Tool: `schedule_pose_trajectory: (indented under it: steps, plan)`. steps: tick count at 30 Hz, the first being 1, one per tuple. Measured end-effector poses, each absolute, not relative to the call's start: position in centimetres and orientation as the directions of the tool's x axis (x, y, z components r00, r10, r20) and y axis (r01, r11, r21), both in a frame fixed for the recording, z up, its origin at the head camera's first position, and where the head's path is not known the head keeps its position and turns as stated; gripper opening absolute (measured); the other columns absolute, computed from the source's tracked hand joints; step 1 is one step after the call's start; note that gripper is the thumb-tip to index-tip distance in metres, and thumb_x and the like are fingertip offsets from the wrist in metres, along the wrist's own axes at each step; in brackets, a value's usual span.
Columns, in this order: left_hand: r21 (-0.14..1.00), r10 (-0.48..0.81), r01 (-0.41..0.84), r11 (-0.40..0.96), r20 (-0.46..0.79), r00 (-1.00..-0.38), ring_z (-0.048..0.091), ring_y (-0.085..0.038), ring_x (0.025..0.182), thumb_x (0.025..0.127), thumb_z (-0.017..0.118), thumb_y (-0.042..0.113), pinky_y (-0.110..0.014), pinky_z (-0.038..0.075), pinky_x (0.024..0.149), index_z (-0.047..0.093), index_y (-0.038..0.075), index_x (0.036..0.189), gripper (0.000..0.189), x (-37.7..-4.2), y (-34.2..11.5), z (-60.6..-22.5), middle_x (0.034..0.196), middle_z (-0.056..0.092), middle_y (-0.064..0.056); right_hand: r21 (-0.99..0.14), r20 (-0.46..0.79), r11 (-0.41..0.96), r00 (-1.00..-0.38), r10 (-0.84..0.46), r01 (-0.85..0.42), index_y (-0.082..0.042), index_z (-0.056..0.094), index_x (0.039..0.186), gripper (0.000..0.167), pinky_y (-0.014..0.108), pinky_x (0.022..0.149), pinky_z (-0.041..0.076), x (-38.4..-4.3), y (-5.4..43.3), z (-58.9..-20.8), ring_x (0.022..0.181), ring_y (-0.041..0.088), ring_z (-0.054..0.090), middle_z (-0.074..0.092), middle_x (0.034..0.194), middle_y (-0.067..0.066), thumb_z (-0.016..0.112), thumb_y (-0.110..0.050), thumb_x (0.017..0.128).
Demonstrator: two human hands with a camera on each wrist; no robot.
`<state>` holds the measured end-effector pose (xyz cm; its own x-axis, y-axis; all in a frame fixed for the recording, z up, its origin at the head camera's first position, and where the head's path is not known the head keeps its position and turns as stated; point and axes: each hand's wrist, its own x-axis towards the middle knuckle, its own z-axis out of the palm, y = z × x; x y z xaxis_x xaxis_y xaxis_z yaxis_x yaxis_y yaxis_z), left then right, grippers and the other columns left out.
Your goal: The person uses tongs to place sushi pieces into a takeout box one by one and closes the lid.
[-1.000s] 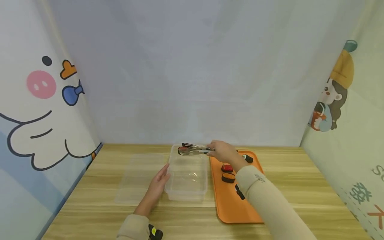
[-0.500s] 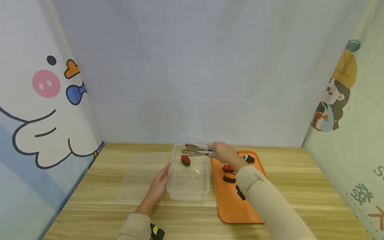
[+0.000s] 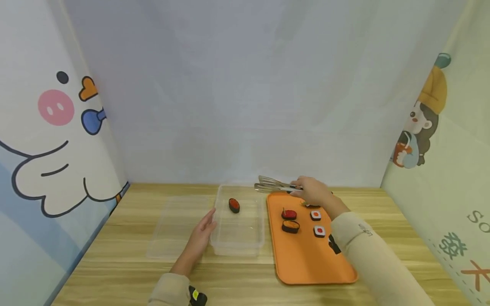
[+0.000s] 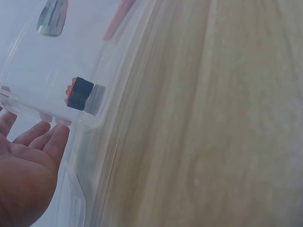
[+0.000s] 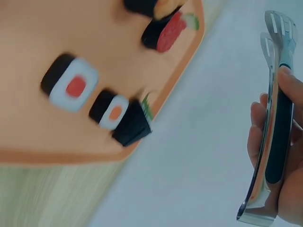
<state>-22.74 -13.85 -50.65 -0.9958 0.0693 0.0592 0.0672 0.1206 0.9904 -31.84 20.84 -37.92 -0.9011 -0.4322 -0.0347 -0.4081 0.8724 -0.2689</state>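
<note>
My right hand grips metal tongs with slotted ends and black handle grips. They are held above the far part of the orange tray, their ends slightly parted with nothing between them. My left hand rests its fairly straight fingers against the left wall of the clear plastic container. One red-topped sushi piece with a black wrap sits inside it, near the far left. In the left wrist view my fingertips touch the container's rim.
Several sushi pieces lie on the tray: a red-topped one, an orange-topped one, white rolls and a dark cone-shaped hand roll. A clear flat lid lies left of the container. Cloth walls surround the wooden table.
The tongs let go of the red-topped sushi piece, which now sits in the container. My right hand has moved right with the tongs, over the tray. The left hand stays at the container.
</note>
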Motion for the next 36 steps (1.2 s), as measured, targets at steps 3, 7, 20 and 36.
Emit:
schedule_pose_trajectory:
  steps: [3, 7, 20, 36]
  plan:
    - [0.99, 0.062, 0.068, 0.127, 0.061, -0.996, 0.022, -0.039, 0.141, 0.105, 0.045, 0.015, -0.048, 0.02, 0.114, 0.031, 0.003, 0.151, 0.05, -22.8, -13.9, -50.7, 0.154, 0.025, -0.024, -0.276, -0.028, 0.869, -0.9, -0.435, -0.411, 0.001, 0.055, 0.136, 0.046, 0.05, 0.079, 0.052, -31.7, 22.7, -37.9, 0.102, 0.036, 0.059, 0.055, 0.126, 0.023, 0.061, -0.025, 0.098]
    - [0.99, 0.062, 0.072, 0.125, 0.065, -0.996, 0.022, -0.039, 0.141, 0.105, 0.045, 0.015, -0.048, 0.02, 0.114, 0.032, 0.003, 0.151, 0.05, -22.8, -13.9, -50.8, 0.154, 0.025, -0.024, -0.28, -0.013, 0.863, -0.897, -0.442, -0.422, 0.005, 0.055, 0.134, 0.046, 0.049, 0.077, 0.051, -31.4, 25.2, -37.9, 0.098, 0.035, 0.059, 0.056, 0.122, 0.024, 0.061, -0.023, 0.098]
    - [0.992, 0.067, 0.07, 0.1, 0.064, -0.996, 0.021, -0.039, 0.141, 0.105, 0.044, 0.013, -0.049, 0.017, 0.115, 0.03, 0.002, 0.152, 0.05, -22.7, -13.8, -50.8, 0.154, 0.024, -0.025, -0.269, -0.029, 0.881, -0.912, -0.41, -0.388, 0.011, 0.057, 0.128, 0.046, 0.045, 0.068, 0.049, -30.1, 31.8, -38.5, 0.086, 0.031, 0.058, 0.059, 0.108, 0.022, 0.065, -0.02, 0.095]
    - [0.991, 0.069, 0.066, 0.113, 0.058, -0.996, 0.021, -0.039, 0.141, 0.105, 0.044, 0.015, -0.05, 0.018, 0.114, 0.03, 0.005, 0.152, 0.05, -22.5, -14.0, -50.8, 0.154, 0.024, -0.023, -0.216, -0.131, 0.924, -0.929, -0.347, -0.315, 0.012, 0.057, 0.126, 0.048, 0.055, 0.079, 0.051, -29.9, 34.4, -40.0, 0.105, 0.047, 0.056, 0.056, 0.119, 0.032, 0.068, -0.02, 0.092]
